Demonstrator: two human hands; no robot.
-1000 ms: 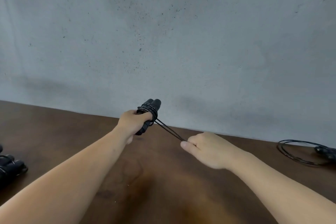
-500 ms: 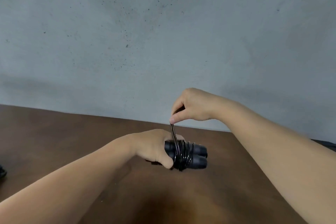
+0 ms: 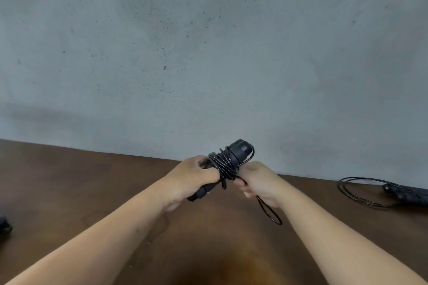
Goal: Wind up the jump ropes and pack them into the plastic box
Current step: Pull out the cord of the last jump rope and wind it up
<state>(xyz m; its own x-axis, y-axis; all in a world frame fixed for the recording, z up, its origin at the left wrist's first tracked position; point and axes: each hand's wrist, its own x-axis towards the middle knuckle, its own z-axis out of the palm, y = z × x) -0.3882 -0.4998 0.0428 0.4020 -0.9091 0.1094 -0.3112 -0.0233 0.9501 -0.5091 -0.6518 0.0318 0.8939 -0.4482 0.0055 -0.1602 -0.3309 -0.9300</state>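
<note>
Fingers of the left hand (image 3: pixel 192 174) curled round the black jump rope handles (image 3: pixel 228 161), gripping below the wound cord (image 3: pixel 223 165). Just right of them, fingers of the right hand (image 3: pixel 257 181) closed on the cord's free end, a small loop (image 3: pixel 269 211) hanging beneath that fist. Handles tilted up and to the right, held above the brown table (image 3: pixel 92 192). Well to the right, on the table, a second jump rope (image 3: pixel 379 192) in loose coils. Beyond, a grey wall (image 3: pixel 208 53).
</note>
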